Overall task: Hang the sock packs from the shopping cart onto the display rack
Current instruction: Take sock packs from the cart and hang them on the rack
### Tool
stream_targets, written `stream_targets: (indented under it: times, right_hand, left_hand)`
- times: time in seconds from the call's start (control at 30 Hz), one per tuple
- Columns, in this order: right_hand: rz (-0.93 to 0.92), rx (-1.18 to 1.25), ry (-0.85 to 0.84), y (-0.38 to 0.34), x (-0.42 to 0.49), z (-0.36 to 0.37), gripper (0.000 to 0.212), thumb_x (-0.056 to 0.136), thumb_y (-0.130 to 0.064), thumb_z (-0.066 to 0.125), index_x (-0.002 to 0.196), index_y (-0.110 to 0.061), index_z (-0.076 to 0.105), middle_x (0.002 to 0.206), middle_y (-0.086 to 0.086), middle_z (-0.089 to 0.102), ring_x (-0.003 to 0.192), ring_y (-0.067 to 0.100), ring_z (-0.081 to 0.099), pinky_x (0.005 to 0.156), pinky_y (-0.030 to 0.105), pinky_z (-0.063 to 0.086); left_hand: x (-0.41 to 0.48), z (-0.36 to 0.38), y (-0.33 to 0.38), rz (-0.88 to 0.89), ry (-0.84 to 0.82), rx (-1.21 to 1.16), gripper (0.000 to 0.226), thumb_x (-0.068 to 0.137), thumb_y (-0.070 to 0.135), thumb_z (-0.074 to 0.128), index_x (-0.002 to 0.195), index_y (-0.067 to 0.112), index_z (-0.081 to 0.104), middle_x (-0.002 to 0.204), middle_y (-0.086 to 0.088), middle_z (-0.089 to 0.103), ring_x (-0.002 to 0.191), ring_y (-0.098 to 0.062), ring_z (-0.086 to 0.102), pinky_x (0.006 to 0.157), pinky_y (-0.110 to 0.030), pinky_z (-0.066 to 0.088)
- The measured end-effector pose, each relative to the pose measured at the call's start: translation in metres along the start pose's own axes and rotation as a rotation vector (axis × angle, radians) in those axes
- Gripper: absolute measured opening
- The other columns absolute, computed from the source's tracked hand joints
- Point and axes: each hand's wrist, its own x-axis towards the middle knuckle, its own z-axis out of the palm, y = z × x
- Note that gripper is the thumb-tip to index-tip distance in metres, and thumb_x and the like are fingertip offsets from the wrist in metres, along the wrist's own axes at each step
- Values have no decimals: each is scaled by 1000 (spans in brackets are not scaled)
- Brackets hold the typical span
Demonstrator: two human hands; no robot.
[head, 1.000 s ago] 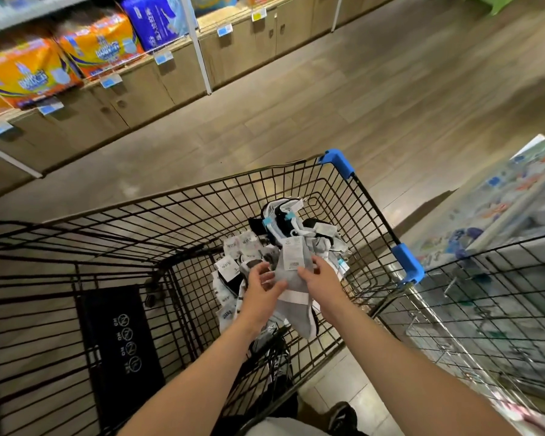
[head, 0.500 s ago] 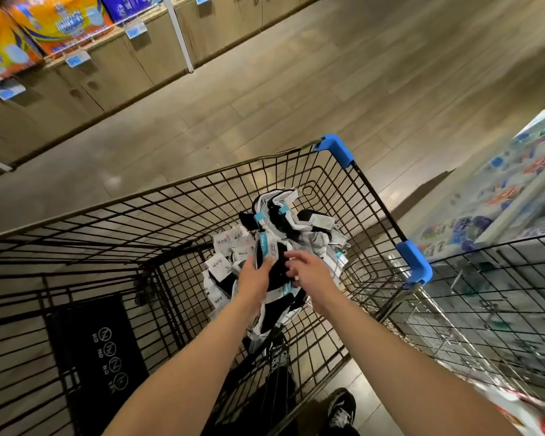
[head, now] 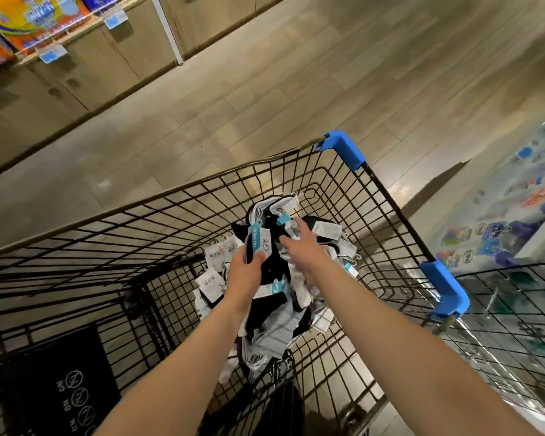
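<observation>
Left hand [head: 247, 275] grips a black sock pack [head: 272, 273]; right hand [head: 299, 243], fingers straight, over the pile [head: 328, 232] in the shopping cart [head: 346, 146].

Floor [head: 296, 89]: wood-look planks, grey-brown, soft glare in patches. Upper left: shelf unit [head: 85, 70] with wood-tone base panels, white upright post [head: 167, 29], blue price tags [head: 115, 20] along edge, orange-yellow packs [head: 35, 17] above (print too blurred to read). Right edge: pale display of printed packs [head: 501, 228], possibly tissue, motion-smeared.

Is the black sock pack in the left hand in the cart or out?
In: left hand holds black sock pack at the pile, within the cart.
</observation>
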Motion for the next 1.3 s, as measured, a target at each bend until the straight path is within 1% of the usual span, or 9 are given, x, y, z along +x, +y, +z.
stream_targets:
  times: [0.1,0.3,0.63,0.77,0.9,1.0,1.13,1.23,1.3]
  right_hand:
    - [-28,-64,6,7,22,8,73,97,-12,63,158,-28,26,154,-2,41,138,24,46,110,36,42]
    - [-136,-272,271,21,17,11,18,102,-20,50,111,-25,65,100,0,67,96,24,64,76,30,43]
    - [-45,708,129,16,-111,-28,30,106,-13,43,129,-24,59,111,4,76,107,21,72,87,41,60]
    - [20,357,2,28,-144,-35,40,104,-2,43,121,-35,56,122,8,69,106,22,69,86,42,60]
    - [26,139,-68,26,-163,-48,61,92,14,47,138,-26,45,113,8,67,88,20,69,70,36,59]
    - [6,141,-159,26,-178,-58,72,93,14,45,149,-32,40,121,4,68,102,21,70,83,40,60]
    - [-14,273,-206,27,-199,-75,54,91,-12,46,142,-29,51,130,4,65,121,29,58,104,51,48]
    - [-4,222,-111,21,-215,-90,55,88,-62,60,131,-27,61,125,0,70,120,25,63,103,52,49]
    - [-53,188,24,16,-227,-104,55,83,-62,71,121,-24,63,117,0,73,108,20,69,100,49,53]
  left_hand:
    - [8,-1,-10,0,14,43,32,96,39,58,128,35,59,121,8,70,111,-14,68,102,-46,53]
    - [8,1,-18,6,13,10,32,89,42,58,120,43,64,116,11,74,110,-12,70,102,-47,54]
    - [-49,-10,-8,-113,43,-87,47,93,44,56,140,42,53,132,6,65,116,-20,66,101,-48,53]
    - [-44,-12,-33,-159,22,-193,56,65,66,59,120,55,60,132,3,65,115,-25,68,96,-53,54]
    - [-75,-5,-30,-126,9,-183,54,74,72,68,122,50,58,126,2,70,113,-28,69,94,-55,55]
    - [-100,3,-20,-97,29,-100,80,57,86,74,126,50,54,125,3,69,115,-30,67,94,-57,55]
    - [-134,15,9,7,-3,-37,59,82,50,77,132,28,56,120,0,70,111,-25,68,97,-51,55]
    - [-152,32,20,113,-57,23,38,95,31,70,129,21,58,120,-1,71,109,-19,68,97,-39,55]
    - [-168,49,28,204,-84,112,27,99,29,66,124,21,60,115,3,70,108,-16,67,91,-30,53]
